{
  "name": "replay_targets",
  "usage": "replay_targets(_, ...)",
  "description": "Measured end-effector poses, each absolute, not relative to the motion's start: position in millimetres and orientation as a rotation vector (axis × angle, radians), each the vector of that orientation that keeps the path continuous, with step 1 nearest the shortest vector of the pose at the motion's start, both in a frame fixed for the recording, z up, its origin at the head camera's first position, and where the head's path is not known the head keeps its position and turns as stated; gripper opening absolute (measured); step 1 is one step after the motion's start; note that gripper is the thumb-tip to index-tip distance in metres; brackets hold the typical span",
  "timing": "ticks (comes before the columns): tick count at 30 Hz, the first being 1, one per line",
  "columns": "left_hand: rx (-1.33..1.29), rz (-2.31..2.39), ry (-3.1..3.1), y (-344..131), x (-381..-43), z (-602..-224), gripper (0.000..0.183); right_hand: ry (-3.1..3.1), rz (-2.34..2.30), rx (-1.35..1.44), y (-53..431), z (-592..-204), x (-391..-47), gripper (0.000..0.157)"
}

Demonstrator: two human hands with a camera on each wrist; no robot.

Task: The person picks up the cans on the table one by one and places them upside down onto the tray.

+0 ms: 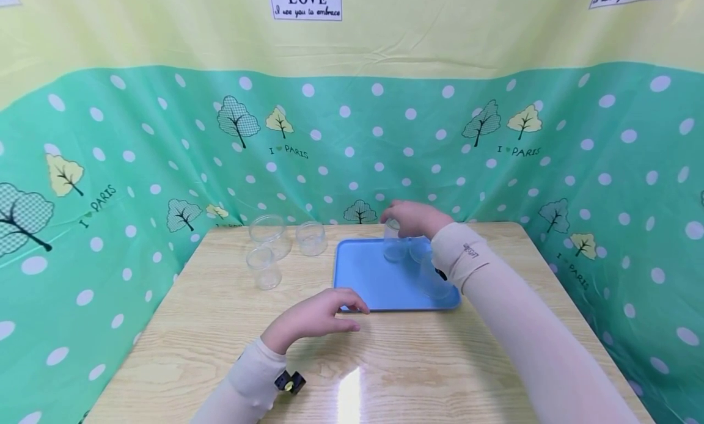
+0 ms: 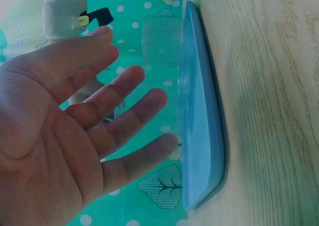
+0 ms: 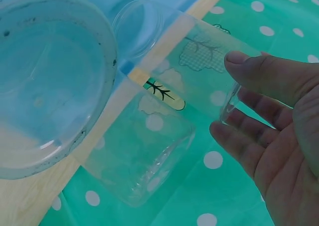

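Note:
A tall clear plastic cup [image 1: 395, 248] stands at the back of the blue tray [image 1: 365, 283]. My right hand [image 1: 416, 219] pinches this cup [image 3: 194, 56] near its upper rim, thumb on one side and fingers on the other. Two more clear containers are on the tray: a cup [image 3: 144, 146] beside the gripped one, and a wide round container [image 3: 50, 86] nearer the front, partly hidden by the sleeve in the head view. By the tray's front left corner hovers my left hand [image 1: 321, 314], its fingers loosely extended with nothing in them [image 2: 124, 121].
Left of the tray, a wide clear container [image 1: 269, 237], a short clear jar [image 1: 311, 239] and a tall clear cup [image 1: 265, 269] stand on the wooden table [image 1: 220, 350]. A patterned green curtain [image 1: 352, 131] hangs behind and along both sides.

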State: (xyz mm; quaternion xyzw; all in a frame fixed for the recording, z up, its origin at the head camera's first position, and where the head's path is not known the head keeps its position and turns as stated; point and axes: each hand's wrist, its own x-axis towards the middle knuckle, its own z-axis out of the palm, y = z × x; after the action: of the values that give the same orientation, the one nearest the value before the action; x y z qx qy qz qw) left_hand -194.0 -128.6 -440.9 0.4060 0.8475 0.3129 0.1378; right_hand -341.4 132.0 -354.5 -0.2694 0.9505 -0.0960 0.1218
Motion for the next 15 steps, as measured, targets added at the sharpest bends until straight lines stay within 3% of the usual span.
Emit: replay_targets(15,1.161,0.881,2.425,-130.4,-192.8,-440.0,0.027,2.77,-0.247,-0.762,129.2,-358.0,-344.7,0.064)
